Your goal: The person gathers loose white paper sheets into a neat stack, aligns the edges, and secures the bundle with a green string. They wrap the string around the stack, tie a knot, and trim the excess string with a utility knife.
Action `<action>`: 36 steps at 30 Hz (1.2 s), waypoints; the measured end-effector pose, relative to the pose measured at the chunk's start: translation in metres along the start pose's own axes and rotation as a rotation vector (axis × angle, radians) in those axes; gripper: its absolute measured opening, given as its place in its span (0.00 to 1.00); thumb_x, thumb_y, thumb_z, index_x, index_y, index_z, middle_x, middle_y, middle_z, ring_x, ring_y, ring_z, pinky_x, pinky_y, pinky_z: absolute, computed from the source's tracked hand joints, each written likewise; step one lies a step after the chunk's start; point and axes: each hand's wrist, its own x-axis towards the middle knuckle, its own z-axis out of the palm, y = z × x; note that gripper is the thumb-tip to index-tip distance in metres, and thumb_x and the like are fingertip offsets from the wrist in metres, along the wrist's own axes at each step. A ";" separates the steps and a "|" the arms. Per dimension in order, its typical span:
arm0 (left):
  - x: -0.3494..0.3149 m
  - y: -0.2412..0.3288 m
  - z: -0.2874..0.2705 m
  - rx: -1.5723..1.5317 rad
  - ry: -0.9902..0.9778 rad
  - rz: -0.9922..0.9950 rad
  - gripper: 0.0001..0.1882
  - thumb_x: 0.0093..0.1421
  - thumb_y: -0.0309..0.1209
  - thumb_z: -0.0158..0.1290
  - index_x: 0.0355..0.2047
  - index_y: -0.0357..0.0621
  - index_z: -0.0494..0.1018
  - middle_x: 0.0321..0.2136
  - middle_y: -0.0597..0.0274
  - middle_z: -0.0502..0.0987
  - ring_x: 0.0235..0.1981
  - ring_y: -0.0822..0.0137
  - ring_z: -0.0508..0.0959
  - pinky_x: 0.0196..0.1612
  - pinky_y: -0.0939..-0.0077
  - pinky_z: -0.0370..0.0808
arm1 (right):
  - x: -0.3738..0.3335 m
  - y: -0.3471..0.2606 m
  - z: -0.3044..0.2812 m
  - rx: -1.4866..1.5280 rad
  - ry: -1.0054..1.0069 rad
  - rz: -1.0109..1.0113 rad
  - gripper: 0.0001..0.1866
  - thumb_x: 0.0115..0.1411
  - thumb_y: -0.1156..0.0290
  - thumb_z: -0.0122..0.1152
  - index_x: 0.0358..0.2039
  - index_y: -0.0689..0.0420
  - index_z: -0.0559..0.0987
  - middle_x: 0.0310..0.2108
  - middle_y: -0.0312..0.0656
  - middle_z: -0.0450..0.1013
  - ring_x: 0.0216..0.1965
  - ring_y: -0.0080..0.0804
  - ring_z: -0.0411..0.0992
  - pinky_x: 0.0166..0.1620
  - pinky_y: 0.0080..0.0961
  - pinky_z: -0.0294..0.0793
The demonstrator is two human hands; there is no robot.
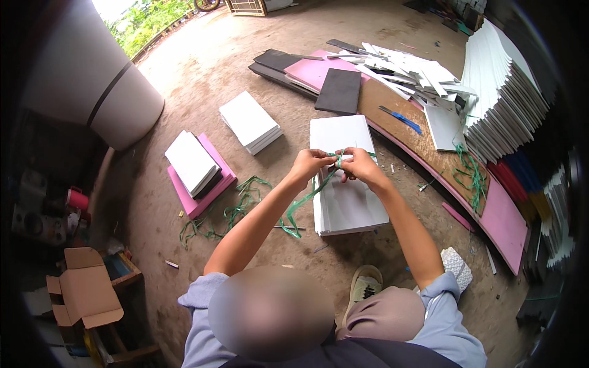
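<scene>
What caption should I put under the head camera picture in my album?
Left hand and right hand pinch green string over a stack of white sheets.

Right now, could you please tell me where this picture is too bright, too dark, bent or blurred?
In the head view: glare washes out the floor beside the greenery; the corners fall black; the long pink board bows, likely from the fisheye lens; a blurred oval covers the lower centre; left hand, right hand and green strip look fairly sharp.
</scene>
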 end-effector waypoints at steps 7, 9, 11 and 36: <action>-0.008 0.012 -0.004 0.041 -0.072 -0.096 0.21 0.48 0.43 0.57 0.33 0.36 0.75 0.27 0.59 0.75 0.30 0.71 0.72 0.34 0.80 0.67 | 0.002 -0.001 -0.010 0.035 -0.064 -0.014 0.15 0.49 0.75 0.54 0.39 0.67 0.70 0.27 0.44 0.74 0.22 0.21 0.71 0.21 0.15 0.63; -0.013 0.027 -0.002 0.109 -0.080 -0.095 0.23 0.48 0.46 0.57 0.32 0.36 0.75 0.27 0.58 0.75 0.30 0.71 0.73 0.34 0.81 0.68 | 0.002 -0.002 -0.015 0.009 -0.094 -0.021 0.15 0.48 0.75 0.54 0.38 0.67 0.71 0.25 0.43 0.73 0.23 0.22 0.71 0.22 0.16 0.65; -0.004 0.028 -0.002 0.313 -0.104 -0.074 0.26 0.47 0.50 0.55 0.30 0.35 0.75 0.26 0.58 0.76 0.28 0.73 0.74 0.33 0.84 0.69 | 0.006 0.002 -0.016 -0.098 -0.051 -0.077 0.15 0.47 0.75 0.55 0.37 0.68 0.71 0.24 0.43 0.73 0.23 0.24 0.71 0.24 0.19 0.67; 0.012 0.020 0.009 -0.417 -0.142 -0.228 0.11 0.60 0.29 0.40 0.36 0.30 0.63 0.30 0.58 0.69 0.32 0.67 0.73 0.39 0.78 0.74 | -0.006 -0.028 -0.088 -0.275 -0.075 -0.019 0.13 0.56 0.63 0.50 0.29 0.61 0.74 0.25 0.38 0.73 0.29 0.27 0.70 0.34 0.22 0.65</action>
